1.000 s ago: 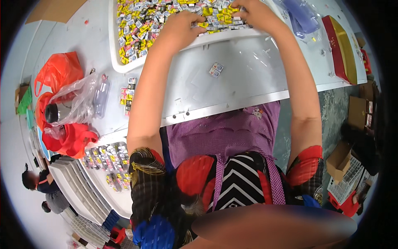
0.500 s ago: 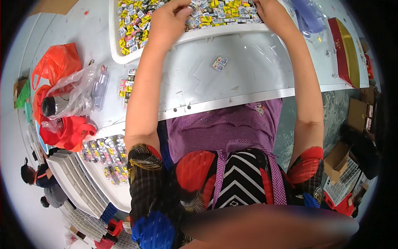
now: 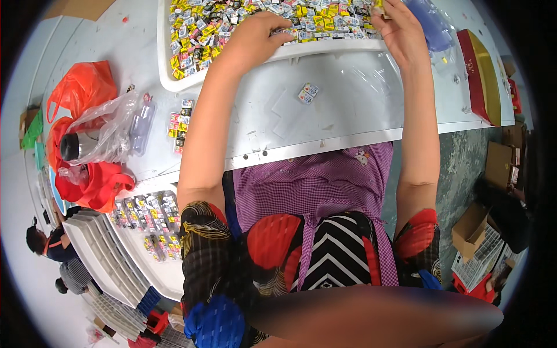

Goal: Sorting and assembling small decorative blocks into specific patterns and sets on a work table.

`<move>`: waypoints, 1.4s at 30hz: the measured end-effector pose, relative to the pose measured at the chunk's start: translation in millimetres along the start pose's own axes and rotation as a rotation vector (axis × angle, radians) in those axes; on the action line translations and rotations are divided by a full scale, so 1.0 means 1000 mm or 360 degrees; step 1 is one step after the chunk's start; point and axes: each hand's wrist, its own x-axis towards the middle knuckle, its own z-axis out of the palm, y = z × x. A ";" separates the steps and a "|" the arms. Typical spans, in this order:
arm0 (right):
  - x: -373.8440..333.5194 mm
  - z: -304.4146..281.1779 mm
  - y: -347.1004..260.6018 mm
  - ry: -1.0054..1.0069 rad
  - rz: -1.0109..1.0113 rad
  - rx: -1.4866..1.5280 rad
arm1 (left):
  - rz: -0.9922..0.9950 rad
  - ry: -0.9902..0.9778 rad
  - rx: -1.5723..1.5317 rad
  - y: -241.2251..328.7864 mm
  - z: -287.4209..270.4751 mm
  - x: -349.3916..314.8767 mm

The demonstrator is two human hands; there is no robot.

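A white tray [image 3: 168, 69] at the far side of the table is filled with small printed blocks [image 3: 319, 22] in yellow, white, black and pink. Over its near edge my left hand [image 3: 252, 39] hangs with thumb and fingers apart, close above the pieces; nothing shows in its grip. At the tray's right end my right hand [image 3: 403, 32] is raised, its fingertips pinching a small yellow block [image 3: 379, 8]. Between my forearms a small square group of white blocks [image 3: 308, 93] lies on the table, beside a clear plastic sheet [image 3: 287, 113]. More blocks [image 3: 178, 127] stand in rows left of my left forearm.
Left on the table are red bags [image 3: 87, 87], a dark-capped bottle [image 3: 71, 147] and a clear plastic case [image 3: 141, 124]. Packed clear trays [image 3: 148, 211] sit lower left. Clear plastic pieces [image 3: 432, 29] and a red-and-gold box [image 3: 480, 78] lie at right. Other people [image 3: 43, 240] are far left.
My right hand has lifted off the pieces with a small block in its fingertips. My left hand has shifted slightly right and down, its fingers now apart.
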 end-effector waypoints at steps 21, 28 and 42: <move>0.013 0.034 0.029 -0.0802 -0.1265 -0.0957 | -0.0945 0.0101 -0.1783 -0.051 -0.025 0.002; 0.007 0.054 0.019 -0.0657 -0.0586 -0.1960 | -0.0676 0.0498 -0.1597 -0.002 -0.024 -0.016; -0.138 0.051 0.024 -0.0899 -0.0200 -0.1179 | -0.0317 0.0119 -0.0426 0.058 0.038 -0.127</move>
